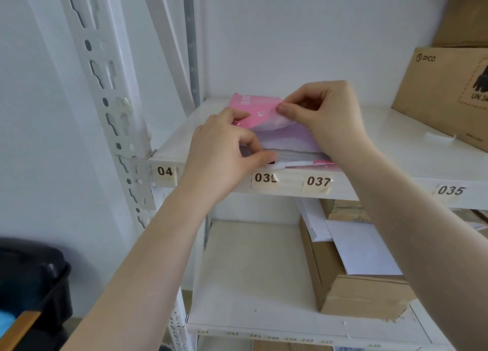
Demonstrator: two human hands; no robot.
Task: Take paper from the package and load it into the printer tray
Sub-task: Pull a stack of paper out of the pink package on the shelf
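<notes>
A pink paper package (254, 110) lies on the white upper shelf (396, 149), its near end torn open. White sheets of paper (295, 156) show at the open end, at the shelf's front edge. My right hand (324, 118) pinches the pink wrapper flap and holds it lifted. My left hand (224, 149) rests on the package's left side, its thumb and fingers closed on the near edge of the paper stack. No printer tray is in view.
A brown PICO carton (449, 91) stands on the same shelf at the right. Below, the lower shelf (250, 271) holds a taped cardboard box (356, 292) with loose white sheets on it. A white slotted upright (111, 99) stands at the left. A dark bin (31, 279) sits bottom left.
</notes>
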